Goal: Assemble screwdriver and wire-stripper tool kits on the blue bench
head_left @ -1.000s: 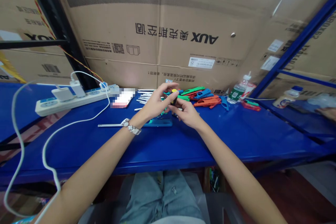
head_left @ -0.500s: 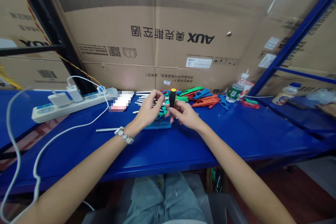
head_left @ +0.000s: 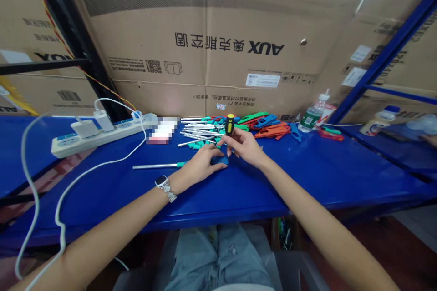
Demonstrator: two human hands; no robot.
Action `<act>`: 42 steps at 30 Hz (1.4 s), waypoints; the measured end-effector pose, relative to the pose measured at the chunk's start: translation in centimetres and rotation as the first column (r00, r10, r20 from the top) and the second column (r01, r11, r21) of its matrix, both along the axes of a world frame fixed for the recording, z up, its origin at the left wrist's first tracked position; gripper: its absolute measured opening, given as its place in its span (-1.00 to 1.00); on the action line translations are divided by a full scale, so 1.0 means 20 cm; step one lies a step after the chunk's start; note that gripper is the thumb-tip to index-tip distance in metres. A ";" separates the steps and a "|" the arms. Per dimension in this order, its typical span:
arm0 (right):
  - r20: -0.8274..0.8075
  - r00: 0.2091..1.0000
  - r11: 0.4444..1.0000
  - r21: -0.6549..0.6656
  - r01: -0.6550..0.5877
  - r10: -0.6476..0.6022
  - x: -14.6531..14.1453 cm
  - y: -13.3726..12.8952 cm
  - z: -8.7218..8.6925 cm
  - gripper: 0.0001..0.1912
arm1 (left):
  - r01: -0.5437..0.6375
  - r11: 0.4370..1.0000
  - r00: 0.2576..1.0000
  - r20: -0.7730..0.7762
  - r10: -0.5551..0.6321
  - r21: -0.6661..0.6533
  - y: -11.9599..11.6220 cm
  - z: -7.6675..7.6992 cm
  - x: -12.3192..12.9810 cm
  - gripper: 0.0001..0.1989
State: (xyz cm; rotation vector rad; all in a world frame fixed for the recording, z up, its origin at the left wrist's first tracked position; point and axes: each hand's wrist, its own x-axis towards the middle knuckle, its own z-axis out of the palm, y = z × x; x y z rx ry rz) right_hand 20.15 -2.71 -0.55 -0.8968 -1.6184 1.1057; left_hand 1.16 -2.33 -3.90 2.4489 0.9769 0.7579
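My right hand [head_left: 246,148] grips a screwdriver [head_left: 230,125] with a black and yellow handle. The screwdriver stands upright, handle up, and its tip is hidden by my fingers. My left hand [head_left: 205,163], a watch and bracelet at its wrist, is closed on the blue handle of a long-tubed tool [head_left: 155,166]. This tool lies flat on the table, its thin metal tube with a green collar pointing left. Where the screwdriver meets the handle, my hands nearly touch. Just behind them is a pile of metal tubes [head_left: 196,128] and small green parts [head_left: 197,145].
Red, blue and green plastic handle pieces [head_left: 271,129] are heaped behind my right hand. A water bottle [head_left: 310,116] stands farther right. On the left lie a power strip [head_left: 70,144] and a white cable [head_left: 102,162]. A large cardboard sheet [head_left: 218,68] closes off the back of the blue table [head_left: 273,191].
My left hand has come down from a raised pinch beside the screwdriver onto the blue handle. The right hand still holds the screwdriver upright. The whole view has shifted slightly.
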 end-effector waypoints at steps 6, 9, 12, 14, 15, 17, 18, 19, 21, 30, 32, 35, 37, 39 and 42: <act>0.025 0.998 0.999 -0.005 0.053 -0.053 0.00 0.02 0.00 -0.50 | -0.011 1.000 0.999 0.031 0.011 0.001 -0.01 -0.01 0.00 -0.73; -0.042 0.977 0.976 0.056 0.209 -0.207 -0.05 0.04 -0.03 -0.51 | -0.014 1.000 0.999 0.045 0.015 -0.016 -0.01 -0.01 0.00 -0.71; -0.052 0.976 0.976 0.049 0.212 -0.209 -0.05 0.04 -0.02 -0.50 | -0.012 1.000 0.999 0.042 0.013 -0.018 0.00 -0.01 0.00 -0.70; -0.021 0.994 0.994 0.019 0.110 -0.110 -0.02 0.03 0.01 -0.53 | -0.005 1.000 0.999 0.039 0.006 -0.016 0.00 -0.01 0.00 -0.70; 0.003 0.999 0.999 -0.004 0.043 -0.043 0.00 0.03 0.03 -0.55 | -0.003 1.000 0.999 0.039 0.003 -0.016 0.00 -0.01 0.00 -0.70; 0.056 0.995 0.995 -0.058 -0.079 0.082 0.04 0.02 0.06 -0.57 | -0.004 1.000 0.999 0.045 0.004 -0.012 -0.01 -0.01 0.00 -0.72; 0.075 0.990 0.990 -0.085 -0.114 0.120 0.05 0.02 0.07 -0.56 | -0.006 1.000 0.999 0.050 0.006 -0.008 -0.01 0.00 -0.01 -0.73; 0.084 0.988 0.987 -0.105 -0.120 0.129 0.06 0.03 0.07 -0.56 | -0.007 1.000 0.999 0.052 0.007 -0.002 -0.01 0.00 -0.01 -0.74; 0.070 0.996 0.993 -0.108 -0.050 0.058 0.05 0.03 0.07 -0.54 | -0.007 1.000 0.998 0.054 0.006 0.008 -0.01 0.00 -0.01 -0.74; -0.044 0.990 0.991 0.005 0.131 -0.131 -0.04 0.03 0.01 -0.50 | 0.005 1.000 0.999 0.033 -0.005 0.005 0.01 -0.03 -0.01 -0.71; 0.014 1.000 1.000 -0.013 0.010 -0.010 -0.02 0.03 0.03 -0.53 | 0.007 1.000 1.000 0.014 -0.007 0.001 0.01 -0.03 -0.01 -0.71; 0.093 0.989 0.993 -0.042 -0.109 0.113 0.03 0.04 0.07 -0.54 | 0.006 1.000 1.000 0.001 -0.006 0.014 0.00 -0.01 -0.01 -0.72; 0.074 0.993 0.996 -0.021 -0.089 0.090 0.05 0.05 0.10 -0.53 | 0.005 1.000 1.000 0.000 -0.005 0.022 -0.01 0.00 -0.01 -0.74; 0.019 0.999 0.999 0.027 -0.033 0.032 0.05 0.05 0.11 -0.52 | 0.003 1.000 1.000 0.002 -0.003 0.025 -0.01 0.00 -0.01 -0.74; -0.013 1.000 0.997 0.071 0.008 -0.007 0.05 0.04 0.12 -0.50 | 0.001 1.000 1.000 0.020 -0.002 0.024 -0.01 0.00 -0.01 -0.74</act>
